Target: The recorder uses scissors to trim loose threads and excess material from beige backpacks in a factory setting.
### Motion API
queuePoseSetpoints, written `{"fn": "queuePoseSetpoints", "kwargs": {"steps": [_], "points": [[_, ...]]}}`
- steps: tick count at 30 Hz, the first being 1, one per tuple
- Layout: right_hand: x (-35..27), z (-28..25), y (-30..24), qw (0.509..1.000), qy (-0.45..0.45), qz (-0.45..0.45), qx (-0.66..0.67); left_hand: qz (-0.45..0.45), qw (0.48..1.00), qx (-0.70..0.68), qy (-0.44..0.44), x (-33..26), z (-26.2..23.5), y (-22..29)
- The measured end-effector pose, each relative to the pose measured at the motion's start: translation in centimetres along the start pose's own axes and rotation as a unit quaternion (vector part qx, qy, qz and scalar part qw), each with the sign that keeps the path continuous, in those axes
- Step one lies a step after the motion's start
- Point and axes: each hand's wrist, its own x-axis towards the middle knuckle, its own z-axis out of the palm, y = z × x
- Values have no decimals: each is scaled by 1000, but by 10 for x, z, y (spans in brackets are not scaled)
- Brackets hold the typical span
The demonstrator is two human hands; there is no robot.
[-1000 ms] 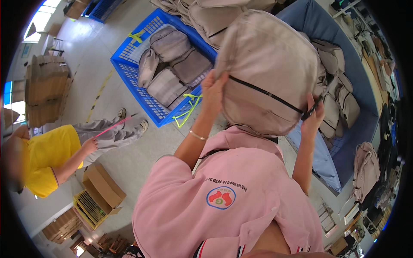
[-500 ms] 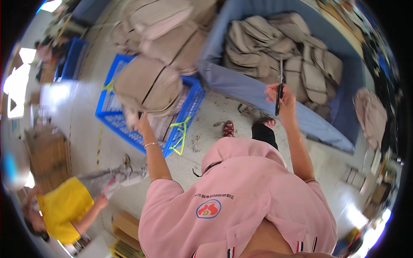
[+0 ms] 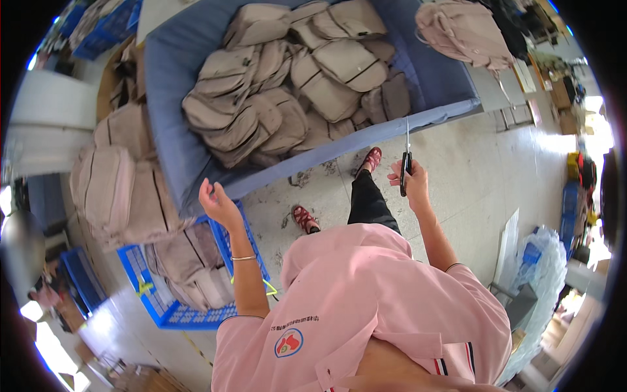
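My left hand [image 3: 219, 202] is raised with its fingers apart and holds nothing; it hovers by the near edge of the big blue bin [image 3: 173, 124]. My right hand [image 3: 411, 183] grips black-handled scissors [image 3: 405, 160], blade pointing up toward the bin. The bin is full of beige backpacks [image 3: 287, 85]. A blurred beige backpack [image 3: 114, 189] is at the left, apart from my left hand, above a blue crate [image 3: 140, 281].
The blue crate at lower left holds several more beige bags. Another beige backpack [image 3: 464, 29] lies on a surface at the top right. My feet in red sandals [image 3: 307, 219] stand on the concrete floor. Plastic-wrapped items [image 3: 539, 261] sit at the right.
The backpack I held up with both hands has left my hands and now sits blurred at the left. My view has swung toward the blue bin; the right hand keeps the scissors.
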Motion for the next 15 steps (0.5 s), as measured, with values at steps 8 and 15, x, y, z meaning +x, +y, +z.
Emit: {"fn": "queuePoseSetpoints", "kwargs": {"steps": [8, 15], "points": [[154, -97, -30, 980, 146, -49, -129, -165, 895, -128, -394, -21, 230, 79], [320, -175, -54, 896, 129, -152, -397, -355, 770, -70, -525, -102, 457, 81]]}}
